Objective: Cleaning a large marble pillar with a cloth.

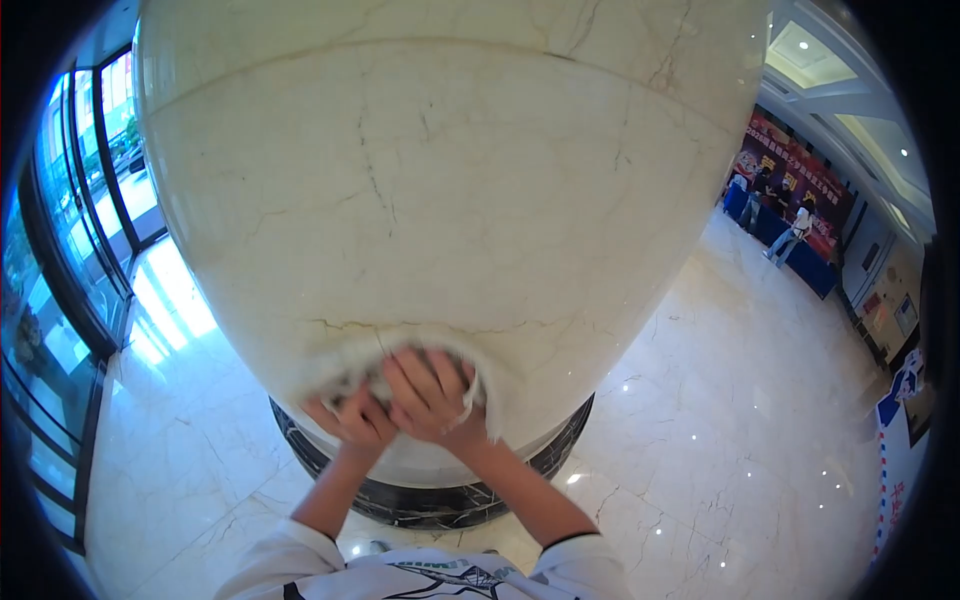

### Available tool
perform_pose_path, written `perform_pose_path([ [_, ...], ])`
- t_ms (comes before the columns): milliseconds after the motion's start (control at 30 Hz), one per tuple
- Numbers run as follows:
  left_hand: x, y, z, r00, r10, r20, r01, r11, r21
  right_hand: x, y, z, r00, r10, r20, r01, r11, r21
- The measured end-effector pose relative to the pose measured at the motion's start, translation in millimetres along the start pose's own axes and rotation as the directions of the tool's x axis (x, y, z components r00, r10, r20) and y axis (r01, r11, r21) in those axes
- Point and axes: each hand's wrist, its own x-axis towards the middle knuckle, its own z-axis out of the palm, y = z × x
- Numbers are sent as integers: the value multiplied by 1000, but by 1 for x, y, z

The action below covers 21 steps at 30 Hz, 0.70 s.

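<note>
A pale cloth [484, 375] lies bunched against the lower part of a round marble column [450, 195], just below a thin brownish crack line. My right hand [431, 390] presses it to the polished stone with bent fingers, and a loose edge of the cloth hangs over the wrist side. Close beside it, my left hand [352, 416] grips the cloth's left part. The two hands touch or nearly touch. Motion blurs the cloth and the left fingers, so its folds are hard to make out.
Black veined stone [442, 506] rings the column's foot. Around it spreads a glossy marble floor [675, 420]. Glass doors with dark frames [71, 217] stand at left. Several people [795, 225] are near a blue-draped table [802, 259] at far right, with a white board [896, 465] nearer.
</note>
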Motion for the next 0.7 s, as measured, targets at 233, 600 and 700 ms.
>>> perform_pose_path([
  [233,-60,-19,-17,970,174,172,-156,981,-115,-75,-27,6,981,186,57,-186,982,3],
  [600,108,-11,3,999,44,-17,-46,985,-167,86,-1,-17,992,108,-70,-110,994,-14],
  [700,42,-8,-10,998,49,41,-43,989,-141,17,-15,-4,993,116,-3,-116,993,-25],
])
